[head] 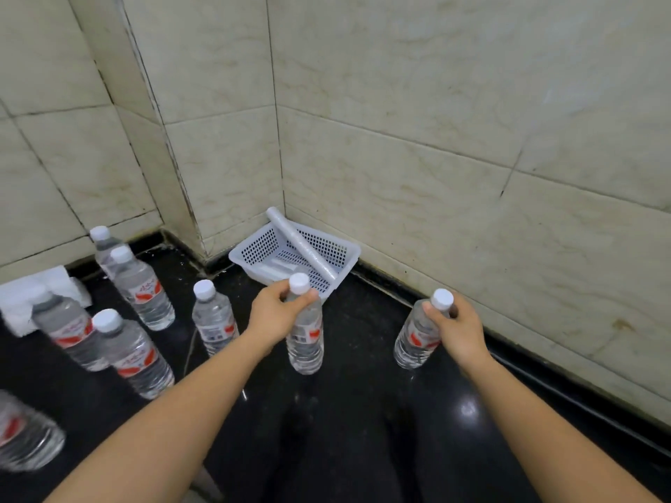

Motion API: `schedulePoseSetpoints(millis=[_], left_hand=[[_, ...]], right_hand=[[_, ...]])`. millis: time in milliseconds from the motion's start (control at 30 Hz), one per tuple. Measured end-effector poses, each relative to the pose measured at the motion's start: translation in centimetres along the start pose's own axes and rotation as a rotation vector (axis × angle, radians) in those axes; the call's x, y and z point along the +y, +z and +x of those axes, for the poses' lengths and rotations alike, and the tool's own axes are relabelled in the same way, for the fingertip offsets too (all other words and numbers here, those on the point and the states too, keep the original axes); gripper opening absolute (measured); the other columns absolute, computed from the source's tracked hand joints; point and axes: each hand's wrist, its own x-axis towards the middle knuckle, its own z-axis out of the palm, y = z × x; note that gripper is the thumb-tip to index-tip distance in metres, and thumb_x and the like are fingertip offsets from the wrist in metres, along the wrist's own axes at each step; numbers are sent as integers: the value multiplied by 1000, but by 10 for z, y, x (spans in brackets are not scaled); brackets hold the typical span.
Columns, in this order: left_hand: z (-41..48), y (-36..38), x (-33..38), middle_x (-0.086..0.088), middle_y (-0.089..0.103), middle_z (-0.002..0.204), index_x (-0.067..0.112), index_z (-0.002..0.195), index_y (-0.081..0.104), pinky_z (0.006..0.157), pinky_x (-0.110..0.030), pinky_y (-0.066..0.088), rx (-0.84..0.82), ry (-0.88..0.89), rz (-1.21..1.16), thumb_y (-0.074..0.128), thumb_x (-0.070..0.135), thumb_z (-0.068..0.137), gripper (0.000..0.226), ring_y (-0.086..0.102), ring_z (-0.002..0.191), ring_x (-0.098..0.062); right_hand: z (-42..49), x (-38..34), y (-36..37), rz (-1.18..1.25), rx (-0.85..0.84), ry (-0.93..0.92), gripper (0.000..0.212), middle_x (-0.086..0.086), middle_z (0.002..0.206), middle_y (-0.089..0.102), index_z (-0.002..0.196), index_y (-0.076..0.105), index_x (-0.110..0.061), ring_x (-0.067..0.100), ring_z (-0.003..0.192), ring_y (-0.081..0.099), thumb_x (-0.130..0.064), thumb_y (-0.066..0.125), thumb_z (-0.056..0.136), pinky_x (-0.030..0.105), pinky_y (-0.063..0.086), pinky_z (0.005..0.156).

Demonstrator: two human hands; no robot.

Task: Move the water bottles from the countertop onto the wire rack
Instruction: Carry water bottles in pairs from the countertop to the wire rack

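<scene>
Head cam looks down at a glossy black countertop (356, 422) set in a tiled wall corner. Person's L hand (276, 314) is closed round the neck/shoulder of a clear water bottle (305, 343) w/ white cap & red label; thumb and fingers wrap just under the cap. Can't tell if its base touches the counter or is just off it. R hand (457, 328) is likewise closed on the neck of a second bottle (414, 339), same type, tilted w/ cap leaning right, base at or near the counter beside the right wall. Both forearms bare, reaching in from the bottom edge. Loose bottles stand to the left: one upright bottle (214, 321) just left of the L hand, a pair near the left wall (145, 288), two more in front of them (134, 357), and a blurred bottle (25, 433) at the left edge. In the corner sits a white perforated plastic basket (261, 248), tipped, w/ a roll of clear plastic (301, 245) lying across it diag. and poking above the rim. White tissue or paper pack (21, 299) sits at far left behind the bottles. No wire rack in view.
</scene>
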Motion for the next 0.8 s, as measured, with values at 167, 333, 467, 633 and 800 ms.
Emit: schedulePoseSetpoints(millis=[167, 333, 467, 633, 800], left_hand=[[-91, 8, 48, -2, 68, 109, 29, 99, 68, 91, -35, 52, -158, 70, -47, 76, 42, 76, 28, 63, 103, -17], [-202, 28, 86, 0, 70, 100, 32, 90, 66, 85, -35, 54, -239, 159, -129, 74, 36, 80, 14, 65, 96, -15], [-291, 66, 110, 4, 70, 95, 26, 95, 69, 69, -30, 51, -337, 174, -145, 74, 36, 79, 19, 65, 91, -11], [-380, 122, 148, -3, 73, 97, 19, 100, 72, 64, -28, 51, -466, 201, -191, 76, 35, 78, 28, 68, 88, -16], [-456, 188, 195, -1, 71, 105, 21, 110, 69, 75, -37, 56, -651, 233, -227, 76, 37, 77, 37, 67, 95, -19]], right_hand=[[-82, -20, -57, 34, -8, -56, 23, 7, 109, 66, 106, 60, -21, 23, 97, 62, -23, 72, 85, 34, 49, 83], [-182, -47, -138, 121, 33, -127, 16, 9, 106, 69, 96, 62, -25, 22, 94, 65, -22, 73, 84, 44, 53, 93], [-273, -59, -224, 91, 66, -133, 18, 7, 104, 69, 102, 62, -28, 25, 100, 67, -26, 71, 86, 37, 55, 80], [-372, -62, -330, -43, 165, -151, 14, 8, 97, 71, 97, 63, -27, 21, 91, 69, -32, 71, 86, 33, 56, 76], [-448, -54, -430, -107, 325, -96, 24, 2, 86, 65, 103, 63, -17, 10, 75, 62, -33, 70, 86, 21, 51, 65]])
